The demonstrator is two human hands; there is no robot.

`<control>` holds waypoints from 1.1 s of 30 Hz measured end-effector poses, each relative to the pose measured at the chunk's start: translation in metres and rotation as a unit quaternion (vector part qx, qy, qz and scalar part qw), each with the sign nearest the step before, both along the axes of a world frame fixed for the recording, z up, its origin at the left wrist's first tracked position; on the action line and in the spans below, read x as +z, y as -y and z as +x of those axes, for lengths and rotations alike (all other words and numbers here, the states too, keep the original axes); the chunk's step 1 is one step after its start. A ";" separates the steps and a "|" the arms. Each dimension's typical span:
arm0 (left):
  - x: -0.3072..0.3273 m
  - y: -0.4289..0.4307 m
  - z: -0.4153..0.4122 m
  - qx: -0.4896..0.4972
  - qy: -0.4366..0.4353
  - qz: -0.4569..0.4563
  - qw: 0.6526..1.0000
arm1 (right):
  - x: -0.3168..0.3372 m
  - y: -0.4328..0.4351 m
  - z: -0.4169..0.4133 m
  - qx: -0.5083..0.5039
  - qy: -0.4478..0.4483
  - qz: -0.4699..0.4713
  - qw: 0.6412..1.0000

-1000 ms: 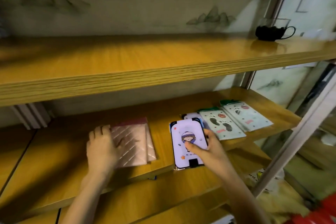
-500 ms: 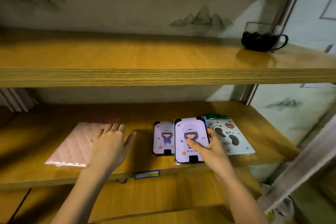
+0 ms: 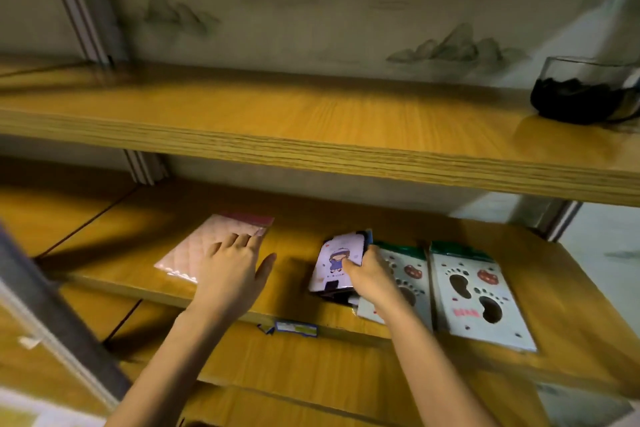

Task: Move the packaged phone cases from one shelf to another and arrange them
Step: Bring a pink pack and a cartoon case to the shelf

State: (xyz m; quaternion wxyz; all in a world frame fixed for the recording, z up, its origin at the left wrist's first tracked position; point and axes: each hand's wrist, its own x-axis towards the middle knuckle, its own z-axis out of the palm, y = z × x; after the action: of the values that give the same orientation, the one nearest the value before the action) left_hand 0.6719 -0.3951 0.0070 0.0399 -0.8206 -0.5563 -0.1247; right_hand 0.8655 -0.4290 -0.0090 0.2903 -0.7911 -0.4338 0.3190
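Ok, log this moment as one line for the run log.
left hand: flat on pink case | right hand: gripping cartoon cases | paw-print cases: lying alongside | top shelf: only a glass cup

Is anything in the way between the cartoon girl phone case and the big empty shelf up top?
Nothing visible blocks it. The right hand grips the cartoon-girl packaged phone case near the middle shelf's front edge. The upper wooden shelf is bare, except a dark-filled glass cup at its far right.
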 end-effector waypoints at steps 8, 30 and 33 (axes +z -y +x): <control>0.000 0.012 -0.026 0.040 0.006 0.017 0.999 | 0.016 0.009 -0.004 0.133 0.252 -0.046 0.957; -0.005 0.056 -0.259 0.265 0.011 0.014 0.964 | 0.052 -0.020 -0.248 0.495 0.255 0.150 0.817; -0.004 0.044 -0.309 0.262 0.001 0.015 0.965 | 0.052 -0.028 -0.300 0.487 0.252 0.164 0.820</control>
State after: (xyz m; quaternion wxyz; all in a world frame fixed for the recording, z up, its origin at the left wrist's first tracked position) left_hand 0.3627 -0.4391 0.0027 0.0836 -0.6451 -0.7502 -0.1188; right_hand 0.5655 -0.4006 0.0430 0.1028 -0.4707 -0.8662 0.1322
